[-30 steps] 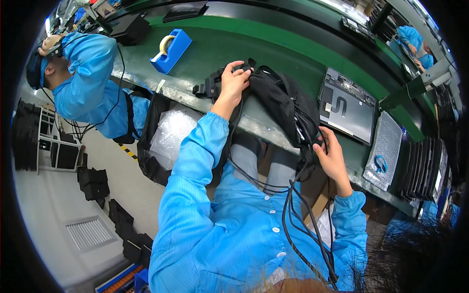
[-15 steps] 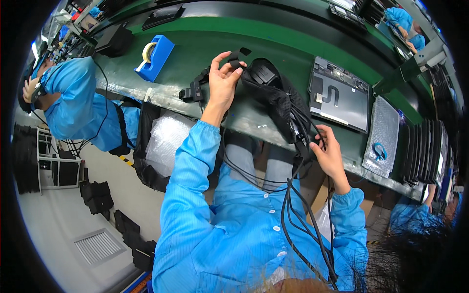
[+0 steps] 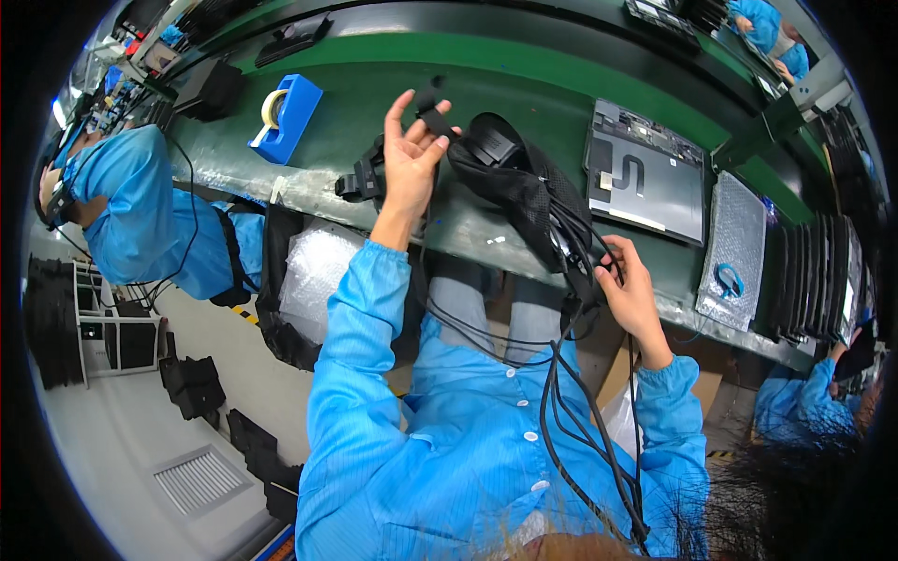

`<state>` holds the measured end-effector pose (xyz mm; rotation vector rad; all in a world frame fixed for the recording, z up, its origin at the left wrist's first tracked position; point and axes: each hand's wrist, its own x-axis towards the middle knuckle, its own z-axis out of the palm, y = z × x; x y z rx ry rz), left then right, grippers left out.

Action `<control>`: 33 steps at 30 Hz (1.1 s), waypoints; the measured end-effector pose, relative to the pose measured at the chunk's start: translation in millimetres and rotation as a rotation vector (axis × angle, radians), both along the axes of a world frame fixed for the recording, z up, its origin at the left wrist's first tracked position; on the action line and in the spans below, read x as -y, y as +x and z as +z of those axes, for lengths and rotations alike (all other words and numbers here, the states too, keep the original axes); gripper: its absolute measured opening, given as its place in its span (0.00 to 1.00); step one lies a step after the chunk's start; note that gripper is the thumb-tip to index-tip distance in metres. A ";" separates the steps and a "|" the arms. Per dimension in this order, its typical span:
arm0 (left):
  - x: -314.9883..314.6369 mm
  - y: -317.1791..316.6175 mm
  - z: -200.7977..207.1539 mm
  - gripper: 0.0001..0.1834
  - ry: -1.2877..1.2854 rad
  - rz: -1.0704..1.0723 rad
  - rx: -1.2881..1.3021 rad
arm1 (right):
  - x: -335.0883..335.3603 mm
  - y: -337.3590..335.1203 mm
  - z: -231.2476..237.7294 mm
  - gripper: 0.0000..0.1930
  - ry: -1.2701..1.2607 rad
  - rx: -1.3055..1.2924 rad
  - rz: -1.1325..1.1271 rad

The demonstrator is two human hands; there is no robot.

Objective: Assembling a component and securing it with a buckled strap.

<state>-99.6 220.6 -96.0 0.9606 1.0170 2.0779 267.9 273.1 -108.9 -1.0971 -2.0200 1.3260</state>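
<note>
I judge the work midway: my left hand [image 3: 409,161] pinches a strap [image 3: 432,110] above the near bench edge [image 3: 309,192], my right hand [image 3: 634,290] grips loose cables [image 3: 571,393], the black harness [image 3: 524,192] still untidy.

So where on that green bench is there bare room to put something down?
Bare green bench lies between the blue tape dispenser and the left hand, and behind the black harness. It is crowded on the right: grey panel, bubble-wrap bag, upright black panels.
</note>
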 end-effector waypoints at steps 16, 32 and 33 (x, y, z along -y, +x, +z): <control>-3.2 -20.9 -0.7 0.15 -0.252 0.097 -0.711 | 20.2 1.3 36.7 0.15 0.548 0.335 0.154; 13.0 -38.5 5.7 0.17 -0.524 0.400 -0.793 | -1.1 18.2 30.7 0.11 0.466 0.244 -0.009; 15.7 -25.1 17.5 0.17 -0.513 0.408 -0.902 | -4.5 26.1 25.4 0.11 0.510 0.217 -0.003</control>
